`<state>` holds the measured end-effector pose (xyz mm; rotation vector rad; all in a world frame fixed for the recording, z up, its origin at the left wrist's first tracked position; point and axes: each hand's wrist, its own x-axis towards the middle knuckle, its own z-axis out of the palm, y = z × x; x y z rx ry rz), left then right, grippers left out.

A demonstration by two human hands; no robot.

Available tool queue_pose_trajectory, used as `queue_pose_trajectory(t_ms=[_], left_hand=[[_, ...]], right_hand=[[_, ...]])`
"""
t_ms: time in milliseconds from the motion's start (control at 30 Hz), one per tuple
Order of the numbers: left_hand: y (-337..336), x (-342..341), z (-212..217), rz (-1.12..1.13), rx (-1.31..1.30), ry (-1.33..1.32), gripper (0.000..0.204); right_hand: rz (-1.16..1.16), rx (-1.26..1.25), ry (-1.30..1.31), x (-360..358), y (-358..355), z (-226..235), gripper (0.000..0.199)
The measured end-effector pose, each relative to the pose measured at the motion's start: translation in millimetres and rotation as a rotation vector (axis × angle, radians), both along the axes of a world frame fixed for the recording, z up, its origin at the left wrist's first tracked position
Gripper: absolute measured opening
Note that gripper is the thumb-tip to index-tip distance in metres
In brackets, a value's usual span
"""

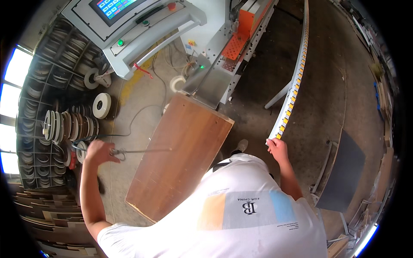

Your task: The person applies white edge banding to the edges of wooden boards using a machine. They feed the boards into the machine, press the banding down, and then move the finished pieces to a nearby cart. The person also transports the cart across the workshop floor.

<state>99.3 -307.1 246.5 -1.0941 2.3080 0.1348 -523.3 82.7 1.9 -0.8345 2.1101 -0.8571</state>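
My left hand (101, 152) is closed around an air blow gun (142, 151). Its long thin nozzle points right, over a brown wood-grain board-topped table (180, 159). A dark hose (129, 134) passes behind that hand and runs across the floor. On the other side, my right hand (278, 149) grips the near end of a long pale rail (289, 109) lined with small yellow rollers. The fingers wrap its tip, so part of the grip is hidden.
Ahead stands a machine with a control panel (122, 26), an orange guard (238, 36) and a metal bed (211, 88). Racks of edge-banding rolls (47, 77) line the left, with loose rolls (102, 105) on the floor. A dark grey panel (342, 172) leans at right.
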Motion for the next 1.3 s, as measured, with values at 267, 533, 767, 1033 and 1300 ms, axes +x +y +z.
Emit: queue_pose_trajectory(t_ms=[267,533,767,1033,1300], left_hand=[[46,-58,-74,-0.046,0.126,0.406,0.044],[-30,-117,-107,0.082,-0.454,0.787,0.02],[-110,-165,-162,0.575,-0.528,1.449,0.021],[-219,-245,-241,0.732,-0.342,1.319,0.052],[-62,-482,-202,0.484,-0.135,1.651,0.053]], right_hand=[[0.137,-0.154,-0.487,52,-97,53,0.033],[0.14,0.038,-0.127,51,-46,48,0.029],[-0.116,0.161,-0.148,43,159,-51,0.031],[-0.685,0.446,-0.358,198,345,-68,0.036],[-1.115,0.447,-0.497,325,355,-35,0.041]])
